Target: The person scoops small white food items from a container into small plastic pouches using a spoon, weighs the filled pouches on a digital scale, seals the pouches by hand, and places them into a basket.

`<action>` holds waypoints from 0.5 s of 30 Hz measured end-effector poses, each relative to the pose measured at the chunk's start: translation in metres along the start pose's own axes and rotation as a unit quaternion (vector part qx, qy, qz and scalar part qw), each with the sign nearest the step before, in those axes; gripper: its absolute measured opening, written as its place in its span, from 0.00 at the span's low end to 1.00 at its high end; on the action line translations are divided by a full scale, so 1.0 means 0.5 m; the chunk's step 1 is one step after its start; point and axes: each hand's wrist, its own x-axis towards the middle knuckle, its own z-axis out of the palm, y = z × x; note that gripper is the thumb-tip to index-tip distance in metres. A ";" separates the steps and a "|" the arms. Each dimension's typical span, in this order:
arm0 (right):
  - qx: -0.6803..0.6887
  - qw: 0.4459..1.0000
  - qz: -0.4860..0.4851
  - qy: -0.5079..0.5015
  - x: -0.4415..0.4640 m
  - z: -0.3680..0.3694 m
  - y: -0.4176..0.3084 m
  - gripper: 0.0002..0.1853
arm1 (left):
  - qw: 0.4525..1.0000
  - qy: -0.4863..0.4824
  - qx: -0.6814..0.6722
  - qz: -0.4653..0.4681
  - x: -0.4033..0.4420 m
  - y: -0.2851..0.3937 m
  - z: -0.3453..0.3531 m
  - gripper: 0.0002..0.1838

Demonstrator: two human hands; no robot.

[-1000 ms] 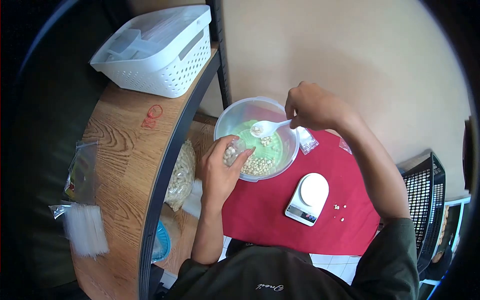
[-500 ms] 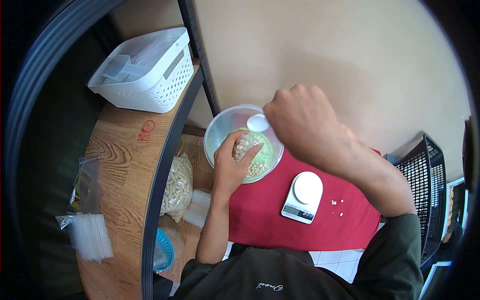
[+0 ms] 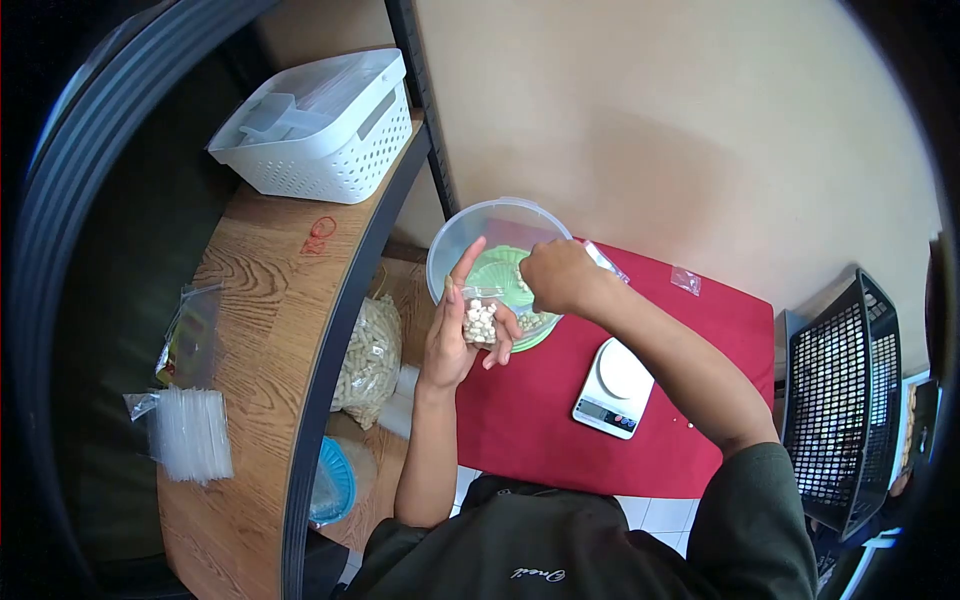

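Observation:
A small clear bag of pale, nut-like pieces (image 3: 480, 322) rests in my left hand (image 3: 452, 335), gripped at its sides near the tub's front left. My right hand (image 3: 563, 277) is closed over the right side of the clear plastic tub (image 3: 447, 240); what its fingers hold is hidden. Inside the tub, more pale pieces lie on a green base (image 3: 497, 265). A white digital scale (image 3: 622, 375) stands on the red cloth (image 3: 520, 430), right of and nearer than the tub, with its plate bare.
At left, a wooden shelf (image 3: 245, 370) holds a white basket (image 3: 330, 165) and a stack of clear bags (image 3: 192, 435). Below are a large filled bag (image 3: 368, 365) and a blue basket (image 3: 340, 480). A black crate (image 3: 825, 420) stands right.
My right hand has lowered to the tub, and the white spoon is no longer visible. My left hand has turned, with fingers more spread, showing the bag. The view has shifted slightly.

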 end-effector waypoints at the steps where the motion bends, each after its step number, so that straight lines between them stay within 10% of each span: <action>1: 0.001 1.000 0.000 0.000 -0.009 -0.009 0.000 0.09 | 1.000 -0.002 0.014 0.000 -0.004 0.000 0.003 0.37; 6: 0.333 0.915 0.005 0.229 -0.116 -0.074 -0.003 0.13 | 0.998 -0.006 0.066 -0.005 -0.015 0.008 0.038 0.37; 15: 0.623 0.708 0.125 0.308 -0.307 0.036 -0.069 0.07 | 0.991 -0.051 0.120 -0.029 -0.030 -0.075 0.135 0.24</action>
